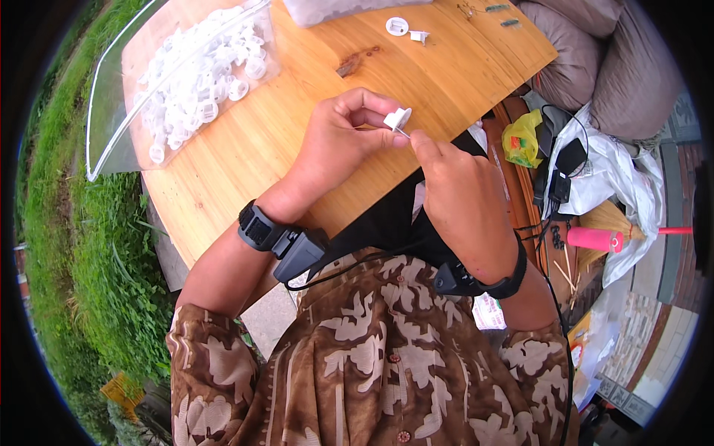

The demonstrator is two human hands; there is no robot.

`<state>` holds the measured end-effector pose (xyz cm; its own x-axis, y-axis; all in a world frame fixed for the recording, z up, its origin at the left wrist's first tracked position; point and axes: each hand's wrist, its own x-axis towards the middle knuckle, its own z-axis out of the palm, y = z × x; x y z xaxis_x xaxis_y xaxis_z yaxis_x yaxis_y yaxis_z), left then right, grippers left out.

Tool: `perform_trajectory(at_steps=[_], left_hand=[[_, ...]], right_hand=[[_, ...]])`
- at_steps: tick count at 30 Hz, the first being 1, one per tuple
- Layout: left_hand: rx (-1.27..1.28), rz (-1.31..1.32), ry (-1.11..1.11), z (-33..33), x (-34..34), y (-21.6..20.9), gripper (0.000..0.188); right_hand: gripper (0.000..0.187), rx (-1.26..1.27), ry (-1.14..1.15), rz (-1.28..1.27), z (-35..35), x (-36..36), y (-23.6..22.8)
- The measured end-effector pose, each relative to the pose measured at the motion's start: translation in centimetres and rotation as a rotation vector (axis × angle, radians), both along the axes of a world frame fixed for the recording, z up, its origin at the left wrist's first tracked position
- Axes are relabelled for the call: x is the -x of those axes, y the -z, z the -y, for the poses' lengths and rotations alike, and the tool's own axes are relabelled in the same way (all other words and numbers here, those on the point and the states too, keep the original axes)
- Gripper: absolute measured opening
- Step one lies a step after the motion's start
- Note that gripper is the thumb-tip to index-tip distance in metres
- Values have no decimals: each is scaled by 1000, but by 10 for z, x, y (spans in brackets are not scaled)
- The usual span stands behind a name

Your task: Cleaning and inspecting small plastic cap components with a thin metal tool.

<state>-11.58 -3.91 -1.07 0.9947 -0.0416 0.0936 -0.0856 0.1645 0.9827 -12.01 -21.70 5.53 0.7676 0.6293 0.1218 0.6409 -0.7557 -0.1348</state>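
Observation:
My left hand [343,137] pinches a small white plastic part [396,118] between thumb and fingers, just above the round wooden table [245,149]. My right hand [455,189] meets it from the right, its fingertips pinched on a thin metal pin or wire [405,134] whose end touches the part. Both wrists wear black bands with small black devices. A clear plastic bag [195,74] holding several white plastic parts lies at the table's far left. Two more loose white parts [405,30] lie at the far edge.
Grass [82,245] borders the table on the left. To the right are grey cushions [595,59], a yellow bag [524,137], black chargers with cables [561,171], white plastic sheeting, and a straw broom with a pink handle [602,238]. Another clear bag [327,9] sits at the far edge.

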Motion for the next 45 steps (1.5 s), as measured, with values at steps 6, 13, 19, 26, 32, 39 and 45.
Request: perform_trajectory(at_steps=[6,13,19,26,32,39,45], left_hand=[[110,-9,-18,-2,0,-3,29],[150,-18,-36,-1,0,-4,30],[74,5,-85,2,1,-6,28],[57,-49,-46,-4,-1,-6,29],[198,-32,-5,-6,-2,-3,29],[304,-97,90,-8,0,-3,32],[457,-248,171,-6,0,-2,29]], right_hand=[[28,-214,-31,-22,8,-3,4],[34,-264,-16,-14,5,-1,8],[33,-191,14,-21,0,1,5],[22,-337,-51,-247,7,-16,0],[29,-328,1,26,21,-9,-12],[31,-306,-45,118,31,-17,-10],[32,-546,22,-100,22,-11,-12]])
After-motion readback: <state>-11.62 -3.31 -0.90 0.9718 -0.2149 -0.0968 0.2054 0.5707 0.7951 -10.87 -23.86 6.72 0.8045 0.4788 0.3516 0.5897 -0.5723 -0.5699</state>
